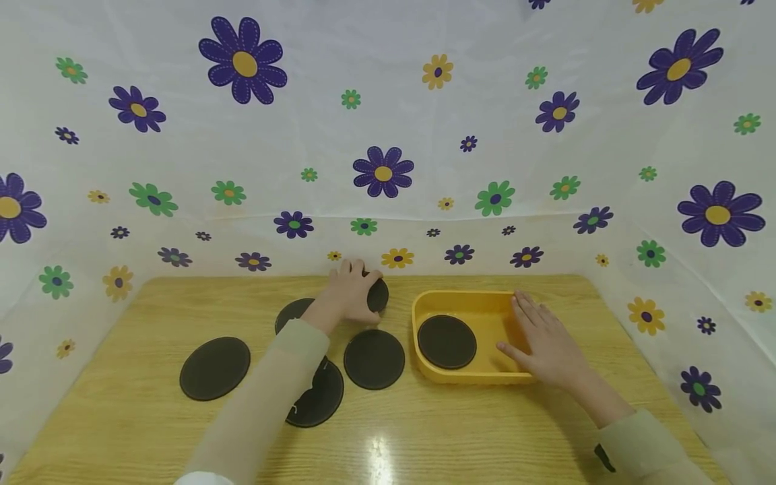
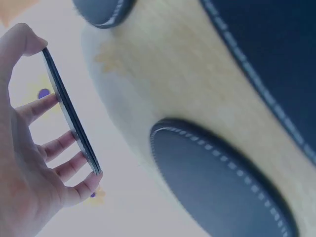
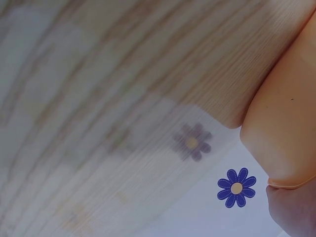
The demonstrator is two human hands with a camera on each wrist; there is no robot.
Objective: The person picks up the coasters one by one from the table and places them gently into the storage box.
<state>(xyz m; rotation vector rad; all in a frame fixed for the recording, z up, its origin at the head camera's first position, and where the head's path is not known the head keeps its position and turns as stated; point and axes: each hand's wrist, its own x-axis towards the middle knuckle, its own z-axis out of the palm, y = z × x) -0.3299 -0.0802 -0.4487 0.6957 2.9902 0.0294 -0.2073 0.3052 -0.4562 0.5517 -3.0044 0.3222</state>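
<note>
My left hand [image 1: 354, 294] holds a round black coaster [image 1: 378, 296] by its edges, tilted up off the table near the back. In the left wrist view this coaster [image 2: 74, 113] is seen edge-on, thumb at one end and fingertips along the other side. My right hand [image 1: 548, 347] rests at the right side of a yellow plastic bin [image 1: 467, 378], fingers straight along the rim and thumb over the inside. Another black coaster [image 1: 447, 342] lies flat in the bin's left half. The right wrist view shows only the bin's outer wall [image 3: 286, 108] and a bit of hand.
Several more black coasters lie on the wooden table [image 1: 424, 438]: one at far left [image 1: 215, 368], one beside the bin [image 1: 374, 359], and two partly covered by my left arm. A white cloth with printed flowers [image 1: 339, 128] stands behind the table and along its sides.
</note>
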